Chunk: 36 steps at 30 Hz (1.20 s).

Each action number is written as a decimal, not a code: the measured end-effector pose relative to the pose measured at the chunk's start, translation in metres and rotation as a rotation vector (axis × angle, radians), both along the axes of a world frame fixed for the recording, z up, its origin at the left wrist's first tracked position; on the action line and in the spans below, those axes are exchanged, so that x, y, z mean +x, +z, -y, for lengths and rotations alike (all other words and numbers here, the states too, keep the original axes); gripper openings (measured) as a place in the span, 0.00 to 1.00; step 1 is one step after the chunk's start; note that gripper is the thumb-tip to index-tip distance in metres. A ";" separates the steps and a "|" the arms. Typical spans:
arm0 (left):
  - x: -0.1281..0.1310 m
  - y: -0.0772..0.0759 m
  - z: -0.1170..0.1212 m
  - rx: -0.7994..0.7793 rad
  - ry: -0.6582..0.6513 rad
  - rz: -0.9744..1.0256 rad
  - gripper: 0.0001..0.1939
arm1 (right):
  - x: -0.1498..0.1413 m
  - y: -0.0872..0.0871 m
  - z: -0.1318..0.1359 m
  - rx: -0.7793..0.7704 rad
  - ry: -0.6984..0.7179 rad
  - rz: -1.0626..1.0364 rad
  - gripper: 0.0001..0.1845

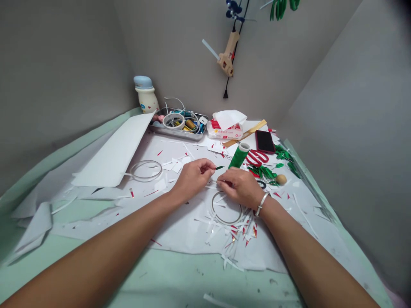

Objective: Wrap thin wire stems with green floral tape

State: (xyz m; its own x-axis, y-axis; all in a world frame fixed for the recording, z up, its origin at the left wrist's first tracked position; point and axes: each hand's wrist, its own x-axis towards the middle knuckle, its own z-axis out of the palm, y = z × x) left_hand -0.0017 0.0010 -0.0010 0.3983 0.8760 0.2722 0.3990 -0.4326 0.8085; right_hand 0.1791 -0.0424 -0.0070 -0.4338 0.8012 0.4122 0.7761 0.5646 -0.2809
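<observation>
Thumb and forefinger of my left hand are pinched on a small dark green leaf, whose tip points right. Close beside it, my right hand has its fingers drawn together. A thin strand seems to run from its fingertips, but what it grips is too small to make out. Just behind my right hand a spool of green thread stands tilted. A thin ring lies on the white paper below my hands. Right of the spool are red-handled scissors, shiny green leaves and a round wooden ball.
A metal tray of tapes and spools sits at the back, beside a tissue pack and a phone. A glue gun hangs on the wall. White card, a clear coil and paper scraps lie about.
</observation>
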 end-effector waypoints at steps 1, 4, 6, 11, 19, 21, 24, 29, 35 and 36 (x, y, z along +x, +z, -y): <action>0.000 0.000 0.000 -0.025 -0.007 0.014 0.07 | 0.000 -0.001 -0.001 -0.004 -0.015 0.010 0.07; 0.001 0.000 -0.002 -0.114 -0.037 0.060 0.08 | 0.002 -0.002 -0.002 -0.005 -0.047 0.018 0.07; 0.001 0.001 -0.003 -0.141 -0.040 0.080 0.09 | 0.002 -0.002 -0.002 -0.001 -0.048 0.018 0.07; -0.001 -0.002 -0.004 0.008 0.039 -0.057 0.07 | -0.001 0.001 0.001 0.059 0.031 -0.021 0.07; 0.003 -0.006 0.004 0.140 -0.200 -0.210 0.08 | 0.006 0.000 -0.007 0.108 -0.076 -0.278 0.09; 0.004 -0.003 0.004 0.084 -0.239 -0.120 0.07 | 0.010 -0.004 -0.011 0.057 -0.110 -0.347 0.09; 0.003 0.001 0.002 0.017 -0.203 -0.004 0.07 | 0.012 -0.009 -0.012 -0.025 -0.112 -0.346 0.08; -0.001 -0.004 -0.003 0.117 -0.018 -0.033 0.07 | 0.001 -0.005 -0.004 -0.006 0.044 -0.191 0.07; 0.001 -0.009 0.000 0.202 -0.155 -0.223 0.09 | 0.004 -0.001 -0.006 0.109 -0.057 -0.282 0.08; 0.002 -0.008 0.001 0.177 -0.191 -0.190 0.09 | 0.007 -0.002 -0.008 0.090 -0.078 -0.314 0.08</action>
